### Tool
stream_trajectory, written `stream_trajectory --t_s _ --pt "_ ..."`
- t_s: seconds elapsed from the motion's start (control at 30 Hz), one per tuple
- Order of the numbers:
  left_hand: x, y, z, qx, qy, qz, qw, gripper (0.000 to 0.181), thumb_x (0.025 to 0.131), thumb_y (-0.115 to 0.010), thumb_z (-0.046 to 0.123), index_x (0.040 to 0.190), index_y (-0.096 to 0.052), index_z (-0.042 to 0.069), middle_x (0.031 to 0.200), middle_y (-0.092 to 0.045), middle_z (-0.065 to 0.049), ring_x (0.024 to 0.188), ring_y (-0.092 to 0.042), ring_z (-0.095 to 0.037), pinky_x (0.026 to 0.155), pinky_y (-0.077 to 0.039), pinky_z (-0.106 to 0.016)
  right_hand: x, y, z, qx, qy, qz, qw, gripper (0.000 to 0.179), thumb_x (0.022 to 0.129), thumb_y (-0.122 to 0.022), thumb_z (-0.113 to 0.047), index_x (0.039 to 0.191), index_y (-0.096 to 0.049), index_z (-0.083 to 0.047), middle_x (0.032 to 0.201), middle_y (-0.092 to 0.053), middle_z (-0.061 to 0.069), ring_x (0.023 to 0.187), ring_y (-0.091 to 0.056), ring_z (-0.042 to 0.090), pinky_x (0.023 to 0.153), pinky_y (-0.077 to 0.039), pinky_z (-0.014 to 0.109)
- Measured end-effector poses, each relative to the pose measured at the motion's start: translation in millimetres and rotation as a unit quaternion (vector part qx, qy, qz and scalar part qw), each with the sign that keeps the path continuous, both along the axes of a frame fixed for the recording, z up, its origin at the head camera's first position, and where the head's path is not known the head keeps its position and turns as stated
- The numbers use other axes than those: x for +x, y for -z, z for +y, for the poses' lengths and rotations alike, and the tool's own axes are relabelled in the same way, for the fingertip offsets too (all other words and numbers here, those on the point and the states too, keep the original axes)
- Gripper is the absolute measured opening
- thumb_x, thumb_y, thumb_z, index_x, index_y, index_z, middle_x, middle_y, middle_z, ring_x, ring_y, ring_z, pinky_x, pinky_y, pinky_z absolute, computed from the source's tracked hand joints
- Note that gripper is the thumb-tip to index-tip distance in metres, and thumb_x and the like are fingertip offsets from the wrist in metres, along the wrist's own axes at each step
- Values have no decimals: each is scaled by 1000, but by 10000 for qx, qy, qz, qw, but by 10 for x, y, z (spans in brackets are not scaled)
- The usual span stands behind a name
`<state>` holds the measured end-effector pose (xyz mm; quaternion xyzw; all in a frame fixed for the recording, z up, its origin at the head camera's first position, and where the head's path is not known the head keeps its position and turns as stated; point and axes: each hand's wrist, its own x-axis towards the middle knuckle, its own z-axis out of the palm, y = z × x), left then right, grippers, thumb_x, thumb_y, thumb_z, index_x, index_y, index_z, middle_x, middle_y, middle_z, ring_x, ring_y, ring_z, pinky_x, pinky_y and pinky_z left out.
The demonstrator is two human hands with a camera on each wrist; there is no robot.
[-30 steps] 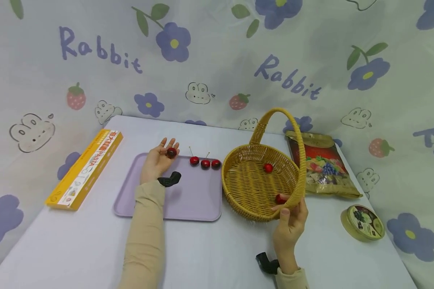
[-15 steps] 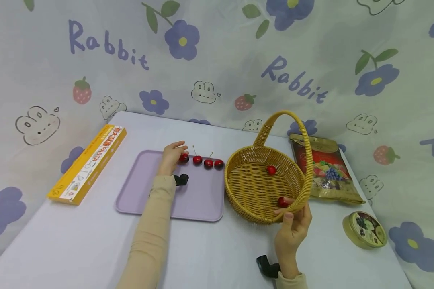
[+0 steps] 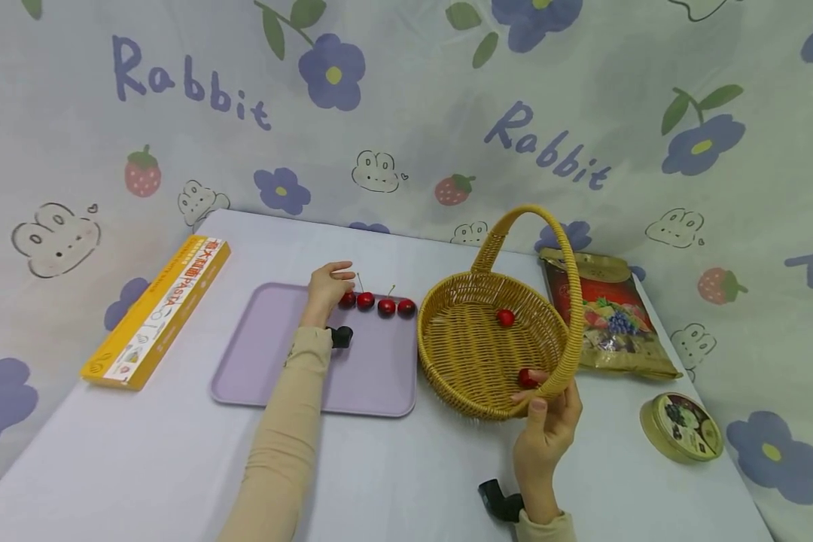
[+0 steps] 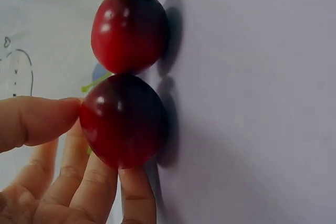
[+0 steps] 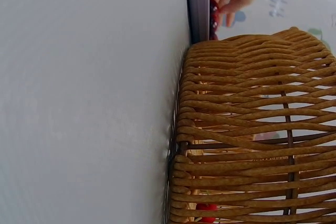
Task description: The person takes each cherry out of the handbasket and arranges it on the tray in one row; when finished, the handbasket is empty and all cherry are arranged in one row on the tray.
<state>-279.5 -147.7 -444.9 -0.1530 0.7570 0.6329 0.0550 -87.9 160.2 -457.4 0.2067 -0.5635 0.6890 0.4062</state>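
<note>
At the back edge of a lilac tray [image 3: 257,361], my left hand [image 3: 328,290] holds a dark red cherry [image 4: 125,121] between thumb and fingers. That cherry is the leftmost of a row on the tray, right beside a second cherry [image 4: 129,31]. Two more cherries, one of them this cherry [image 3: 406,307] at the right end, continue the row. My right hand [image 3: 545,436] grips the near rim of a yellow wicker basket [image 3: 440,376] by the foot of its handle. Inside the basket lie a red cherry [image 3: 505,318] and another cherry [image 3: 528,378] near the right fingertips.
Left of the tray lies a yellow pasta box [image 3: 156,312]. A gold and red fruit-print bag [image 3: 610,316] lies behind the basket on the right, with a round gold tin [image 3: 682,427] in front of it. Patterned cloth [image 3: 406,113] hangs behind the white table [image 3: 142,467].
The left hand has moved right, turned over and brought its cherry down to the row's left end. The right hand keeps its grip on the basket; the head view has shifted slightly.
</note>
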Motion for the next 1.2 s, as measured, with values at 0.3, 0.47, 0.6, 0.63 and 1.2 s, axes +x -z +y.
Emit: stream_trajectory --t_s 0.3,0.47,0.6,0.63,1.2 --pt "-5 -21 25 85 59 280 9996 53 88 -53 -7 139 -52 7 132 -61 -19 102 -59 -19 69 -45 -15 5 -10 21 36 -15 17 10000 42 100 -44 -1 139 -31 9 116 -58 15 76 -62 15 70 -54 18" --pt "-19 -112 21 126 -137 327 9993 51 89 -53 -1 139 -52 8 137 -57 -17 117 -56 -27 82 -44 -23 8 -23 29 8 9 18 10000 42 100 -45 -2 139 -31 9 116 -58 16 77 -62 14 70 -54 19" --pt "-21 -260 24 15 -416 407 9983 47 92 -53 6 139 -53 8 144 -50 -19 133 -45 -32 107 -39 -38 9 -37 34 32 26 1 10000 42 100 -45 -2 139 -31 9 116 -58 15 77 -62 14 70 -54 19" --pt "-17 -304 26 -13 -484 417 9980 46 93 -53 8 139 -52 8 145 -47 -19 135 -43 -32 110 -37 -42 9 -39 36 45 28 -6 10000 42 100 -45 -2 139 -31 9 116 -58 15 77 -62 14 70 -54 18" --pt "131 -887 1066 4263 1218 -413 8954 42 105 -40 23 146 -41 13 151 -41 -14 139 -39 -35 118 -28 -46 1 -4 18 136 -21 76 9999 44 100 -44 -2 141 -30 9 117 -58 16 78 -62 15 71 -53 20"
